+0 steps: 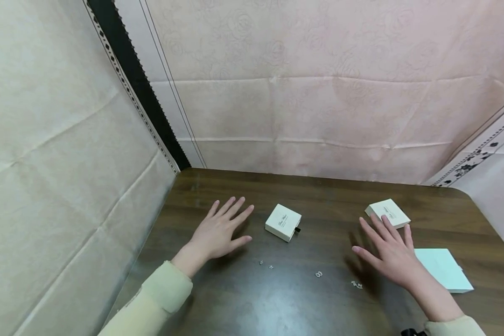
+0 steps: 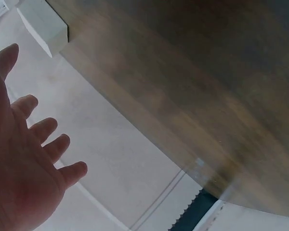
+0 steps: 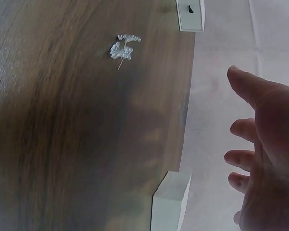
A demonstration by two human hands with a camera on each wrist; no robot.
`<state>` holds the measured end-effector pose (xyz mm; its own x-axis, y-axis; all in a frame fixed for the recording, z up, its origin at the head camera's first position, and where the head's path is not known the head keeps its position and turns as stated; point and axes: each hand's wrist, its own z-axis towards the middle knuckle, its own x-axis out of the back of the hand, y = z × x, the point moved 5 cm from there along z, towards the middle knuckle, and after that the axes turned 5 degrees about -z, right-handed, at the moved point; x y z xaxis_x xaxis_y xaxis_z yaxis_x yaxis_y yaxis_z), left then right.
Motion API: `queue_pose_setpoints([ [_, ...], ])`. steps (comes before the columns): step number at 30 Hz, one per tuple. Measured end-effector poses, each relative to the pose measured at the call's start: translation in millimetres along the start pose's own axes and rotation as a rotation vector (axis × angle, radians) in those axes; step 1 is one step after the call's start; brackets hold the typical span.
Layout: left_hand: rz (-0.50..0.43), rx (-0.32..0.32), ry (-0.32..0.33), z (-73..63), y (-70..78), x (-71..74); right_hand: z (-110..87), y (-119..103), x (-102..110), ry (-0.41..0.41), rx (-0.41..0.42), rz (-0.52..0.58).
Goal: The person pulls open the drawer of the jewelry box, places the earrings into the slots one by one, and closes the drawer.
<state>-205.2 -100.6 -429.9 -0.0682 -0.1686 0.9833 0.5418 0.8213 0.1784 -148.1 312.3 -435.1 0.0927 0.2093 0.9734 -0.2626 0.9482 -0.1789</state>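
Observation:
My left hand (image 1: pixel 220 231) hovers over the left part of the table, fingers spread, holding nothing. To its right lies a white drawer-style box (image 1: pixel 283 222) with a black ribbon tab. On the right, my other hand (image 1: pixel 388 254) is also spread and holds nothing; its fingertips overlap a second white box (image 1: pixel 388 212) in the head view, but the right wrist view shows the hand raised. Between the hands lie two tiny silvery studs (image 1: pixel 270 267), a small silvery piece (image 1: pixel 318 274) and a sparkly earring-like piece (image 3: pixel 122 49) with a thin pin.
A flat mint-green box or packet (image 1: pixel 443 269) lies beside the right forearm, which partly hides it. Pale patterned cloth (image 1: pixel 319 112) hangs behind the dark wooden table (image 1: pixel 235 308) and at its sides.

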Motion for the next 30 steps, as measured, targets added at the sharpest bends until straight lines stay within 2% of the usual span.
queue_pose_setpoints([
  [8, 0.034, -0.089, -0.003, 14.0, 10.5, -0.9, 4.3, -9.5, 0.4, -0.011, 0.034, 0.003],
  [14, 0.072, -0.127, -0.018, 26.7, 19.2, -2.5, 7.7, -16.2, -1.5, -0.033, 0.038, 0.02],
  [21, 0.118, -0.177, -0.051, 42.9, 35.0, -5.9, 9.8, -24.7, -5.9, -0.053, 0.048, 0.025],
  [30, 0.206, -0.26, -0.048, 55.3, 52.6, -10.5, 11.0, -36.9, -6.0, -0.052, 0.081, 0.051],
])
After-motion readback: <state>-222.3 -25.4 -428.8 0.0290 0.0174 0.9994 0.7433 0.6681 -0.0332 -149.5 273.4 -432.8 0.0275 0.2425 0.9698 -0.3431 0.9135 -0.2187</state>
